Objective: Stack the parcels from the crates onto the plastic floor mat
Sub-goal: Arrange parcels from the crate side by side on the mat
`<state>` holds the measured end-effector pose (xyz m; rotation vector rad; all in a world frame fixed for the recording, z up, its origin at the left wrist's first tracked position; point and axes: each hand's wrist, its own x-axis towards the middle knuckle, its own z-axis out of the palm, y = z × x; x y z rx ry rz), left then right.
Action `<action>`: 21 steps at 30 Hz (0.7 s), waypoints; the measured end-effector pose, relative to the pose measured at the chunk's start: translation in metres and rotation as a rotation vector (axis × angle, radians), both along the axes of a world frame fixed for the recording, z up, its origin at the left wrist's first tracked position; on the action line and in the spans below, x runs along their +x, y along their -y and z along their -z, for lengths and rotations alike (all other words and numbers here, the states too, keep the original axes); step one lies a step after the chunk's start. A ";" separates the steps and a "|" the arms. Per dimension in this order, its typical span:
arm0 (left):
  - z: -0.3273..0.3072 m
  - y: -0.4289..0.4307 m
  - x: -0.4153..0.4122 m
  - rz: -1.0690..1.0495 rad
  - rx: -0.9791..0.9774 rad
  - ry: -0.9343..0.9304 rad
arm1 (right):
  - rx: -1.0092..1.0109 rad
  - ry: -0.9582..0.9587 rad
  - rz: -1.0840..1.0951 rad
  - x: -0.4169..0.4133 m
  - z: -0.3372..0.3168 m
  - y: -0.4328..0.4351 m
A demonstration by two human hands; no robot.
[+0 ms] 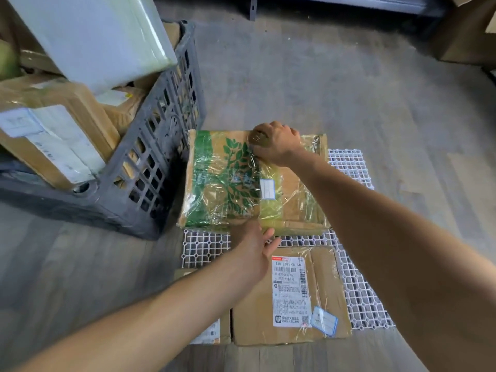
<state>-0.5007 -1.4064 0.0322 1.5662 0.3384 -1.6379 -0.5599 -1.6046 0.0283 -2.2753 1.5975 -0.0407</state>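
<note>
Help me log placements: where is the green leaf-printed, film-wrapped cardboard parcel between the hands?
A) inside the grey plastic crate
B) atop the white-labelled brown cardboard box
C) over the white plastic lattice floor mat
C: the white plastic lattice floor mat shows along the near and right edges of the green leaf-printed parcel, outside the grey plastic crate.

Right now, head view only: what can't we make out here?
All head view.
Left hand: fingers hidden by its own back, at the near edge of the leaf-print parcel.
Crate contents: cut by the left edge, labels blurred.
Mat centre: covered by parcels.
Small parcel: mostly behind the left forearm.
</note>
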 end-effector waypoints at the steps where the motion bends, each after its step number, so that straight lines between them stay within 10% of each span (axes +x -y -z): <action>1: -0.002 -0.002 0.000 -0.002 0.006 0.010 | 0.012 0.005 -0.002 0.002 0.003 0.000; 21: 0.001 -0.007 -0.001 0.033 0.058 -0.013 | 0.137 0.068 0.031 0.003 0.054 -0.001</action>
